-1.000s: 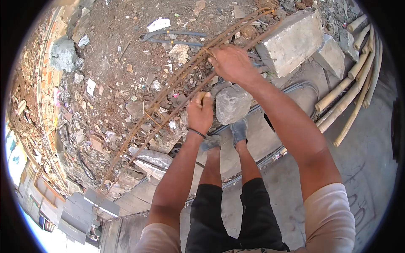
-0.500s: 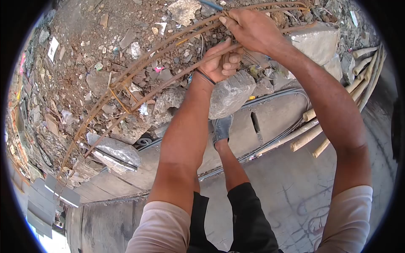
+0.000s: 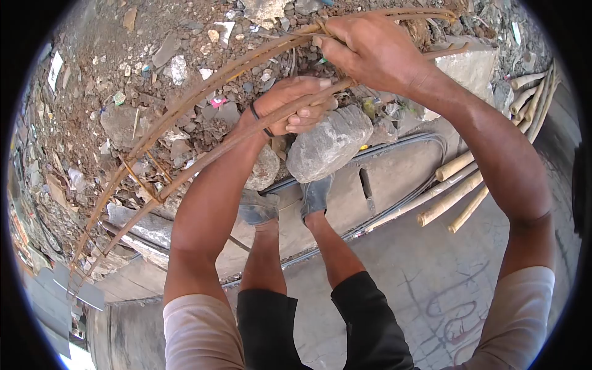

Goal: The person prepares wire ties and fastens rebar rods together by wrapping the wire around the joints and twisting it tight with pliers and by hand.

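A long rusty rebar frame (image 3: 185, 177) slants across the view, its thin rods joined by small cross ties. My left hand (image 3: 299, 105) is closed around the lower rod, fingers curled from beneath, a dark band at the wrist. Further right and higher, my right hand (image 3: 376, 52) grips the frame near the upper rods. Its fingertips are partly hidden, so I cannot tell exactly which rods they enclose. The frame's far end runs down to the lower left, and its bent rod ends stick out beyond my right hand.
Rubble and soil (image 3: 166, 52) spread behind the frame. A large grey rock (image 3: 333, 142) sits below my hands, a concrete block (image 3: 472, 71) to the right. Bamboo poles (image 3: 453, 194) lie at right. Cables (image 3: 401, 145) run along the ledge above a grey wall with scrawled marks.
My left hand has slid left along the lower rod and turned. My right hand stays near the same spot on the frame. Both feet now show on the ledge.
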A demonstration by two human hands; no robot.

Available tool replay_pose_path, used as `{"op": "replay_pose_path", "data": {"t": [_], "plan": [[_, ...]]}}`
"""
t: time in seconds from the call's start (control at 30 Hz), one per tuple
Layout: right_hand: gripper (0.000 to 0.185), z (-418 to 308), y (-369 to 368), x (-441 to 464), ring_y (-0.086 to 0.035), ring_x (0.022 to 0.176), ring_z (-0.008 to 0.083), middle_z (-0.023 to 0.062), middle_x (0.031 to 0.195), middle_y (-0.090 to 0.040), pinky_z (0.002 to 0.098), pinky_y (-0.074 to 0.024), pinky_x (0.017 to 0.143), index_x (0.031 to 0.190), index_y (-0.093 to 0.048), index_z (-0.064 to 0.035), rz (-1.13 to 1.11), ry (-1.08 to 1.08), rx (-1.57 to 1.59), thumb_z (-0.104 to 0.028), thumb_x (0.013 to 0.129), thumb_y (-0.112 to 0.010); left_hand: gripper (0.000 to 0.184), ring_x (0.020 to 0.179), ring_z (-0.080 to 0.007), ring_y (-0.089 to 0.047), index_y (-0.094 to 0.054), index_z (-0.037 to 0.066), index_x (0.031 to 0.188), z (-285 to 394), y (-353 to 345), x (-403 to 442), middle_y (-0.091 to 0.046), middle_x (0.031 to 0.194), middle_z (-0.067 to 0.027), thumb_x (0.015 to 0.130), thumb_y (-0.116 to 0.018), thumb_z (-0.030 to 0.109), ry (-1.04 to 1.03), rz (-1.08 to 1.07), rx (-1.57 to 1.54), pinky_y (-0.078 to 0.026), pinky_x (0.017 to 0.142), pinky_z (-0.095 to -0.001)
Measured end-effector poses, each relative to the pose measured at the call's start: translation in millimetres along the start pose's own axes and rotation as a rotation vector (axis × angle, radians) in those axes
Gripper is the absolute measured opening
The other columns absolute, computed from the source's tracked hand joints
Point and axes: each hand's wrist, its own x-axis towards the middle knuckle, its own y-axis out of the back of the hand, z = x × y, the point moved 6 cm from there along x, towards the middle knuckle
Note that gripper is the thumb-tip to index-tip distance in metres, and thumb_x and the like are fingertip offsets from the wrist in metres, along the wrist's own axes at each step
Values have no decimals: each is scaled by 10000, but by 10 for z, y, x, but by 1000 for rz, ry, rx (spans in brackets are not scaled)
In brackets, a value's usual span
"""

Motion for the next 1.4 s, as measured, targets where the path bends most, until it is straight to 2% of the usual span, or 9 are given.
{"op": "replay_pose_path", "data": {"t": [0.27,0.6,0.7,0.77,0.8,0.9,1.07,1.23,1.4], "plan": [[299,-11,-59,180,-639,689,407,205,660,-613,532,-488,693,854,-621,-9,-176,-26,-52,-287,933,-544,380,340,-60,-399,-550,72,753,-33,124,-158,-466,516,23,1035,-524,324,24,19,-30,-284,292,-222],[311,2,-100,158,-642,765,420,222,754,-644,546,-484,723,858,-618,-3,-50,-45,-12,-298,928,-549,377,382,-82,-434,-593,64,831,-316,-6,-230,-548,593,-20,1027,-507,375,-115,134,-299,-308,320,-213],[322,20,-110,158,-661,856,413,228,843,-677,540,-501,780,944,-649,-11,-111,-95,-28,-313,932,-538,328,450,-119,-508,-617,48,868,-631,-475,-568,-583,616,-63,1002,-559,342,9,428,-69,-400,392,-271],[328,17,-90,163,-664,880,411,225,872,-687,536,-504,803,984,-654,-19,-148,-139,-3,-320,936,-533,286,545,-209,-586,-648,12,921,-315,-959,-824,-632,687,-85,975,-613,291,-466,762,974,-461,517,-337],[338,19,-94,166,-668,903,409,222,902,-696,532,-508,826,1024,-659,-27,-195,-163,11,-328,939,-528,286,545,-209,-586,-648,12,921,-152,-1095,-810,-632,687,-85,975,-613,291,-455,758,985,-461,517,-337],[350,66,-153,151,-629,787,415,203,760,-622,535,-457,712,905,-591,-13,-128,-168,66,-358,957,-565,220,651,-347,-636,-664,9,935,507,-1501,-787,-663,730,-141,906,-685,226,-937,1096,1883,-501,642,-427],[371,113,400,-70,-640,784,406,194,770,-640,519,-478,715,986,-596,-36,-10,-285,168,-402,985,-531,246,815,-448,-645,-691,-6,928,604,-1030,-287,-690,824,-211,894,-683,237,-398,872,1671,-504,730,-475],[262,146,555,-1039,-642,749,419,195,741,-640,505,-488,686,1010,-585,-46,125,-552,324,-298,1007,-510,286,680,-158,-620,-707,2,921,617,-911,-269,-696,770,-93,954,-648,280,-351,783,1510,-491,629,-335],[185,-247,43,-1691,-651,791,433,205,813,-675,512,-496,699,1072,-609,-78,149,-726,569,-200,952,-542,310,661,-101,-607,-671,8,1050,676,-742,-325,-704,837,-56,1039,-530,285,12,749,899,-498,585,-250]]}}
